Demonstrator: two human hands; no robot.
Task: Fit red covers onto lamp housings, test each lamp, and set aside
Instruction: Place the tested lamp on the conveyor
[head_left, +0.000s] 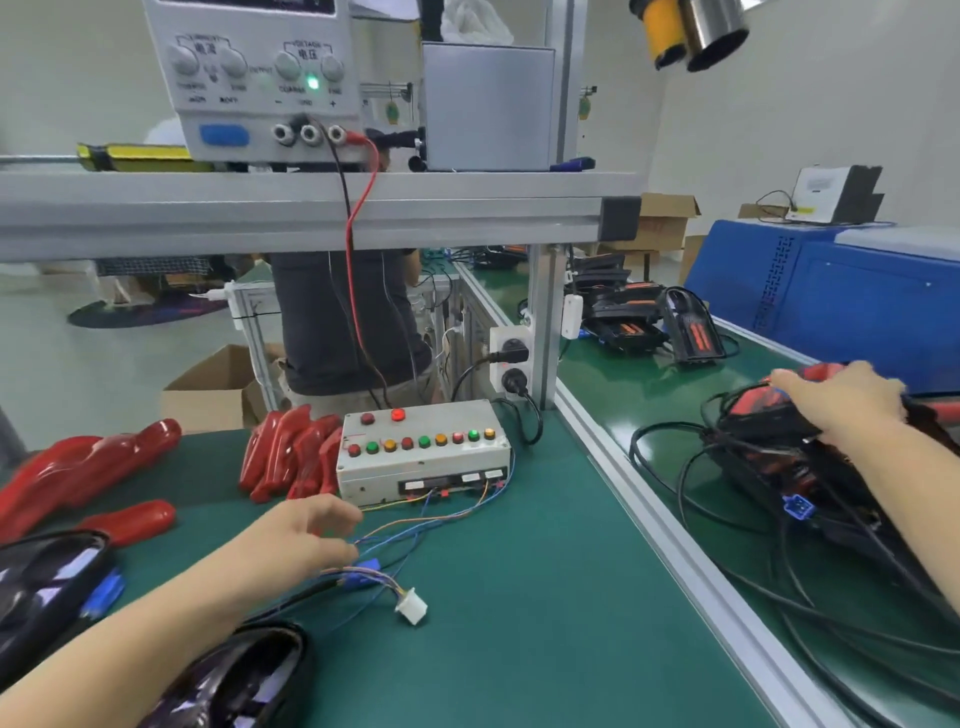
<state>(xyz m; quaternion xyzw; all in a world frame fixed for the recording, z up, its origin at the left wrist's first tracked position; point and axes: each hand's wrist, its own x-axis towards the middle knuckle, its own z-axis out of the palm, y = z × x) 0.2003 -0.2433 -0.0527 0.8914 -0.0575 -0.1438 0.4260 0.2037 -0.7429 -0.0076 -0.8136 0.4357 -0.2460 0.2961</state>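
I'm seeing bare green counter (519, 597) lying between my hands, aluminium rail (649, 499) dividing it, left grip (306, 530) pinching the blue connector (366, 567), right grip (852, 400) lying spread on the glossy red-covered lamp (769, 415) far right.

- Illumination: bright, even, diffuse indoor light from overhead; pale walls.
- Shadows: soft and faint on the green mat (519, 597).
- Glare: white highlights on the glossy red covers (83, 467) and the dark glossy housings (234, 680).
- Lit indicators: green lamp on the power supply (260, 78); red button on the test box (421, 452).
- Distortion: wide-angle bowing at the edges.
- Sharpness: generally soft; panel lettering blurred.
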